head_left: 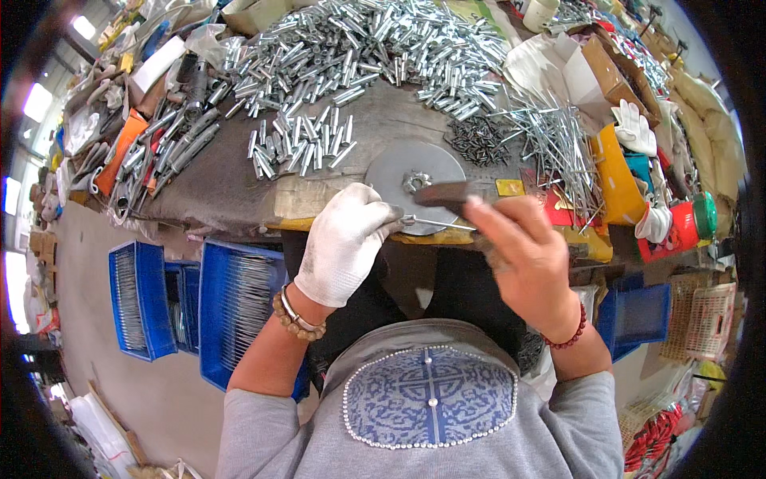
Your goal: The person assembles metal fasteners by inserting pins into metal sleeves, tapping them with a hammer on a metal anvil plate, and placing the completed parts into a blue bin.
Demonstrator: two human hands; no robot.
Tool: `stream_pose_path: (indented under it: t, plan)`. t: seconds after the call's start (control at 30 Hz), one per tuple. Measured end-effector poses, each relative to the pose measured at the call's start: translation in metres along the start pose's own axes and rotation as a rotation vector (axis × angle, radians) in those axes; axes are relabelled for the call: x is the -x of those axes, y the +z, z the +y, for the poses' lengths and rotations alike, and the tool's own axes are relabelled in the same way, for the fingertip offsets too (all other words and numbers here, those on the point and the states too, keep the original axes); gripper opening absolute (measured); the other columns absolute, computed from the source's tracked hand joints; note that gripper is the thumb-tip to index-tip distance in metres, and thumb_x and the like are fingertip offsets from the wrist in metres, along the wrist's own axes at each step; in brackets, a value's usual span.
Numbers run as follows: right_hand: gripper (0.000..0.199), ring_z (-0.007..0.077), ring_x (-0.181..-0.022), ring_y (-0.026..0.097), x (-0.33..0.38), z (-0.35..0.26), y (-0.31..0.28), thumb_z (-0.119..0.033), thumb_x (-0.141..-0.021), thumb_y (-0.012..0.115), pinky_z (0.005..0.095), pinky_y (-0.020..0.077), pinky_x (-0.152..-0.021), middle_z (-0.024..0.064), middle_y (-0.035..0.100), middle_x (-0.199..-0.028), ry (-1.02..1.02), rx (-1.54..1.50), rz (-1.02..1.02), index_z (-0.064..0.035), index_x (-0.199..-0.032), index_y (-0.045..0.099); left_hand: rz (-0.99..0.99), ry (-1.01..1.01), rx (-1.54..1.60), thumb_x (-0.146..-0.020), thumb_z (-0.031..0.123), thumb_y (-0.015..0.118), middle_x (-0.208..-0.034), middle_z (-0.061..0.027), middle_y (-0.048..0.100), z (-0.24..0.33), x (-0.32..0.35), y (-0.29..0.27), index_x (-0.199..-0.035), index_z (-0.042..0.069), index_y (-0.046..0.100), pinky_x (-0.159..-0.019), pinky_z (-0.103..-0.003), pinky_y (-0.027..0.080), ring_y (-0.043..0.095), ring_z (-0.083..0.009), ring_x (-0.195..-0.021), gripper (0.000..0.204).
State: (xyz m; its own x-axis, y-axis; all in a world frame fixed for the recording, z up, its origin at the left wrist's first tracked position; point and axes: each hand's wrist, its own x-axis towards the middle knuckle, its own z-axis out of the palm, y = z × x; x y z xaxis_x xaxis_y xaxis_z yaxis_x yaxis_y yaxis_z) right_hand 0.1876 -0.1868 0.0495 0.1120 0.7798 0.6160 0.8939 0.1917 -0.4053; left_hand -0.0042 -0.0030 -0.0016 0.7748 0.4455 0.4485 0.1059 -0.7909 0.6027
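In a white glove, my left hand (341, 243) pinches one end of a thin metal rod (440, 223) at the table's near edge. My bare right hand (528, 259) is smeared by motion, its fingers closed around a dark brown tool (441, 194) whose kind I cannot make out. That tool hovers over the rod and the near part of a round grey metal disc (387, 172). Small shiny pieces (416, 181) sit in a ring at the disc's middle. The rod's right end passes close to my right fingers; whether they touch it is hidden.
Short metal tubes (319, 68) are heaped across the table, with a smaller group (302, 144) nearer. Dark screws (477, 142) and long thin rods (550, 140) lie right of the disc. Blue bins (209, 319) of metal rods stand lower left; another blue bin (642, 311) stands lower right.
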Motion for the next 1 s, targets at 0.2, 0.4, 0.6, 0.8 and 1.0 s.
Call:
stream_pose_path:
  t: [0.2, 0.4, 0.6, 0.8, 1.0]
  plan:
    - [0.059, 0.0301, -0.082, 0.069, 0.004, -0.003, 0.0, 0.005, -0.088, 0.067, 0.0403, 0.059, -0.072, 0.0113, 0.063, -0.1, 0.145, 0.051, -0.237, -0.0125, -0.144, 0.071, -0.009, -0.04, -0.008, -0.083, 0.002, 0.084, -0.098, -0.0124, 0.069, -0.002, 0.001, 0.001, -0.102, 0.003, 0.08, -0.084, -0.039, 0.055, 0.069, -0.0312, -0.094, 0.019]
    - [0.063, 0.0336, -0.087, 0.067, -0.011, -0.012, -0.013, 0.013, -0.084, 0.066, 0.0391, 0.0575, -0.079, 0.0158, 0.065, -0.102, 0.203, -0.095, -0.112, -0.0101, -0.142, 0.071, -0.027, -0.035, 0.017, -0.083, 0.002, 0.084, -0.097, -0.0118, 0.068, -0.002, 0.003, -0.001, -0.102, 0.003, 0.08, -0.085, -0.038, 0.055, 0.069, -0.0301, -0.095, 0.019]
    - [0.059, 0.0392, -0.1, 0.067, -0.022, 0.047, 0.019, 0.009, -0.082, 0.068, 0.0457, 0.0562, -0.089, 0.0163, 0.067, -0.107, 0.245, -0.023, -0.199, -0.0105, -0.137, 0.073, -0.033, -0.07, 0.019, -0.085, 0.004, 0.084, -0.098, -0.0117, 0.067, -0.003, 0.004, 0.002, -0.101, 0.003, 0.079, -0.086, -0.038, 0.055, 0.068, -0.0311, -0.095, 0.017]
    - [0.043, 0.0337, -0.109, 0.068, -0.014, 0.036, 0.021, 0.004, -0.08, 0.074, 0.0423, 0.0571, -0.093, 0.0121, 0.07, -0.111, 0.143, 0.178, -0.064, -0.0086, -0.121, 0.078, -0.029, -0.065, -0.018, -0.086, 0.005, 0.083, -0.1, -0.013, 0.068, -0.005, -0.003, 0.003, -0.098, 0.002, 0.078, -0.087, -0.039, 0.055, 0.068, -0.0305, -0.098, 0.013]
    - [0.018, 0.0372, -0.086, 0.073, 0.05, 0.015, 0.003, -0.004, -0.088, 0.077, 0.0417, 0.0579, -0.078, 0.0167, 0.073, -0.094, 0.429, -0.259, -0.388, -0.0027, -0.105, 0.076, 0.01, 0.04, -0.102, -0.087, 0.006, 0.083, -0.098, -0.0129, 0.07, -0.017, -0.022, 0.011, -0.097, 0.002, 0.079, -0.084, -0.038, 0.056, 0.07, -0.029, -0.093, 0.012]
